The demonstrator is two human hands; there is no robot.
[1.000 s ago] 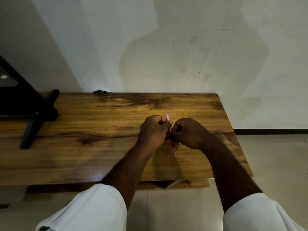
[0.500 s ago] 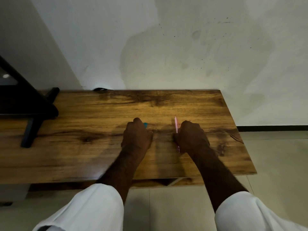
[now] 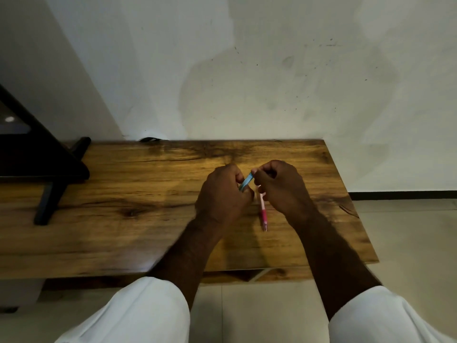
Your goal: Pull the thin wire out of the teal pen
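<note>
Two hands meet over the middle of a wooden surface, a plank-like top with a warm brown grain, dark knots and streaks, and a slight sheen. The left hand has its fingers curled round the lower end of a slim, light-blue pen, a smooth plastic stick that slants up to the right; the right hand pinches its upper tip between curled fingertips. A second pen, the pink pen, lies flat on the surface just below and between the two hands, its upper end hidden under the right hand, its lower half a deeper pink and its point facing the near edge. That makes two pens: one held, one lying. Both forearms are bare, coming out of two white cloth sleeves. At the left stands one black angular stand with a slanting leg resting on the wood. Behind rises a pale, stained plaster wall.
</note>
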